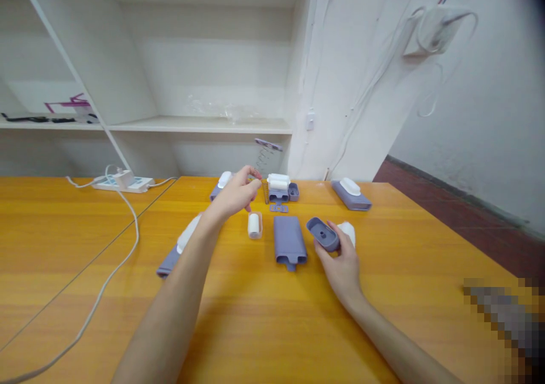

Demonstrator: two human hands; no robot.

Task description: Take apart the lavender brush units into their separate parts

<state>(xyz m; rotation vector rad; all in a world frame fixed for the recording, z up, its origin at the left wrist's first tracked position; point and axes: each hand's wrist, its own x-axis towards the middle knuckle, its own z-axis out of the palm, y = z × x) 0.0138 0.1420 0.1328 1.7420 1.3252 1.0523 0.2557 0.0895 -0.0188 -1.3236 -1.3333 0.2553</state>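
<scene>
Spring (263, 158) just above the left hand (242, 192), whose grip I cannot tell, could spring loose if weakly pinched, while the right hand (343, 262) clasps a purple cup (322, 234) beside the case (289, 237).

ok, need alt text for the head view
A person's right hand holds a hollow purple-grey cap at a wooden table; the left hand is near a clear tray with a white roll in it. A flat purple-grey case lies between the forearms, with similar cases bearing white parts to either side.
</scene>
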